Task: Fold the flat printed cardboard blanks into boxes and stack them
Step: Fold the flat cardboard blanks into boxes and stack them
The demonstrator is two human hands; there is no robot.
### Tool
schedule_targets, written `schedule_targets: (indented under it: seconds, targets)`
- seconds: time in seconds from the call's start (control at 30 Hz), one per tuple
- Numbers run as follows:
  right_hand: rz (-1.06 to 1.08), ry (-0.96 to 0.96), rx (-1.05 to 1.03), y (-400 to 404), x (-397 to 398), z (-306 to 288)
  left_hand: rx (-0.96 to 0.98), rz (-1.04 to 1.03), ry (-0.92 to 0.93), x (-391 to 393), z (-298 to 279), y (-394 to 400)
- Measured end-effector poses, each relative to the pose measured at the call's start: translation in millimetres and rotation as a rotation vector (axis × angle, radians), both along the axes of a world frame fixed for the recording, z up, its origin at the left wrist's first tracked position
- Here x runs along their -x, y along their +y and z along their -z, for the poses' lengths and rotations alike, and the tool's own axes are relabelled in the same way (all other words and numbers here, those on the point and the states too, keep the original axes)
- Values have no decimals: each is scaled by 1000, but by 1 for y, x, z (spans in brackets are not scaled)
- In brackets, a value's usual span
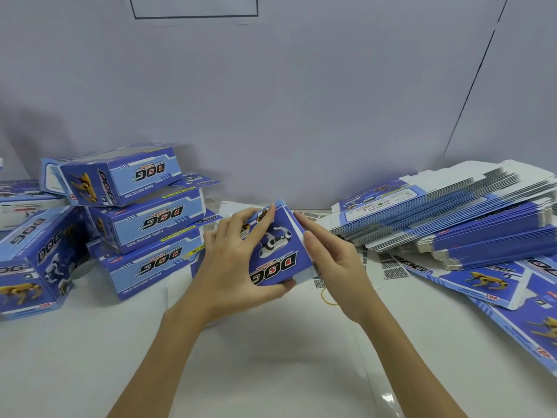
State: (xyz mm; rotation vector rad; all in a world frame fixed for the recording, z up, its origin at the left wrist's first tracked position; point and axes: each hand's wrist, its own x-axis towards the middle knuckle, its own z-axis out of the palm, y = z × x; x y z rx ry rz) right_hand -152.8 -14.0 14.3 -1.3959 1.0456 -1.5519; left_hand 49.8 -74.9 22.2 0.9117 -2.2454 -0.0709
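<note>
Head view, over a white table (271,357): half-formed blue box (278,251) held just above the tabletop at centre, printed dog panel facing up toward the camera, long axis running from near-left up to far-right. Left hand (238,260) gripping the box's left side, thumb curled under the near edge, fingers spread narrow across the top corner. Right hand (334,260) touching the right edge, fingers nearly straight and close together, pressed along the white side flap rather than wrapped round it. Both hands about equally near; right one sitting on the open end, likely the side to be tucked shut next. Finished boxes (144,218) piled to the left against the wall, three stacked with one more tilted on top, others (36,257) lying looser at far left, all well apart from the held box across a bare strip of table. Fanned heap of flat blanks (452,218) to the right, more blanks (488,282) spread flat at the table's right edge. Yellow rubber band (328,297) lying on the table just beneath the right wrist. Stacking spot judged to lie leftward, nearer the left hand.
</note>
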Motion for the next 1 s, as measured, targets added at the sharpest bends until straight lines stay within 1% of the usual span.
schedule_targets:
  seconds: [0.13,0.27,0.33,0.43,0.63,0.77,0.9,1.0]
  targets:
    - [11,12,15,-1,-4,2,7,-8,7,1,1,0]
    - [98,74,33,-2,-16,9,1,-53,-14,6,4,1]
    - [101,136,38,-1,-20,13,2,-72,-22,7,5,0]
    - [146,261,84,-1,-20,17,54,-88,-27,6,6,0]
    - [171,356,138,-5,-24,22,115,-82,-4,8,6,0]
    - [139,338,153,-4,-20,14,152,-44,37,7,5,-1]
    - [95,173,175,-2,-20,8,338,5,17,12,8,-2]
    - [118,224,209,0,-19,9,345,15,23,16,12,-3]
